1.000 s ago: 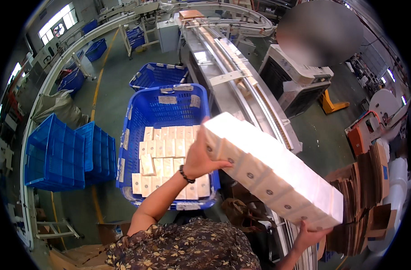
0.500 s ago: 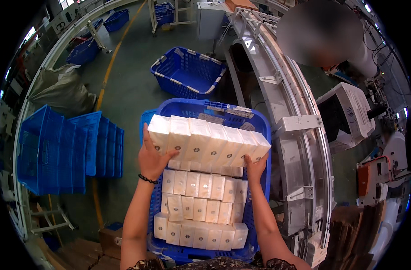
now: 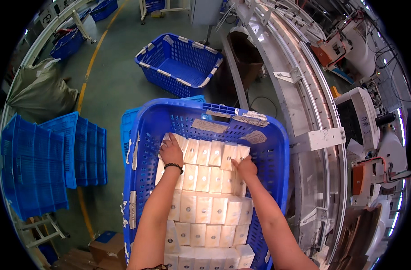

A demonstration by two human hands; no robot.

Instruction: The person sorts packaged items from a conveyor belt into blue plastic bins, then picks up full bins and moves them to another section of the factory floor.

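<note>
A row of slim white packs (image 3: 204,152) lies at the far end inside a large blue basket (image 3: 283,157). My left hand (image 3: 171,152), with a dark beaded bracelet on its wrist, has its fingers curled over the row's left end. At the opposite end my right hand (image 3: 247,168) grips the last packs, its index finger against a pack standing slightly higher than its neighbours. Closer to me, more rows of the same white packs (image 3: 203,208) fill the basket, each with a small round mark. The packs under my palms are partly hidden.
Beyond the full basket stands another blue basket (image 3: 178,63) with no packs in it. Stacked blue crates (image 3: 34,166) stand at left, a large sack (image 3: 43,87) behind them. A metal conveyor frame (image 3: 300,108) runs along the right. A cardboard box (image 3: 107,247) sits at lower left.
My hands have lowered the row of white packs from above the basket into its far end. The view has shifted closer to the basket. The blurred area at upper right is gone.
</note>
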